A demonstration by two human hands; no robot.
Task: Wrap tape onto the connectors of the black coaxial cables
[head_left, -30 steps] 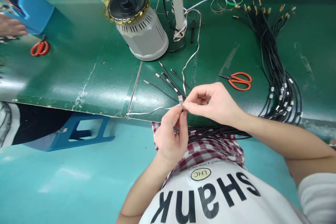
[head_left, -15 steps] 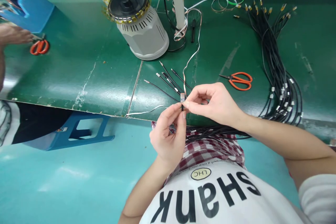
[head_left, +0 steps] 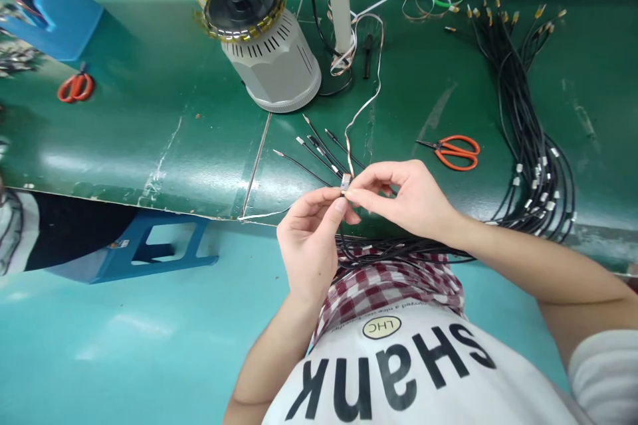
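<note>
My left hand [head_left: 312,239] and my right hand [head_left: 406,198] meet at the table's near edge, both pinching a small metal connector [head_left: 345,182] on the end of a black cable. A thin copper-coloured tape strip [head_left: 371,66] runs from the connector up across the table toward the white post. Several black cables with metal ends [head_left: 319,149] fan out on the green table [head_left: 149,126] just beyond my fingers. More black cables [head_left: 399,251] hang over my lap.
A grey tape dispenser with a black reel [head_left: 262,40] stands at the back. Orange scissors [head_left: 456,151] lie right of my hands; a second pair [head_left: 74,87] lies far left by a blue bin [head_left: 52,10]. A large black cable bundle [head_left: 528,139] lies at right. A blue stool [head_left: 149,249] stands below.
My left hand has turned and opened its lower fingers while keeping the pinch. The connector has risen slightly. Another person's hand at the far left has gone from view.
</note>
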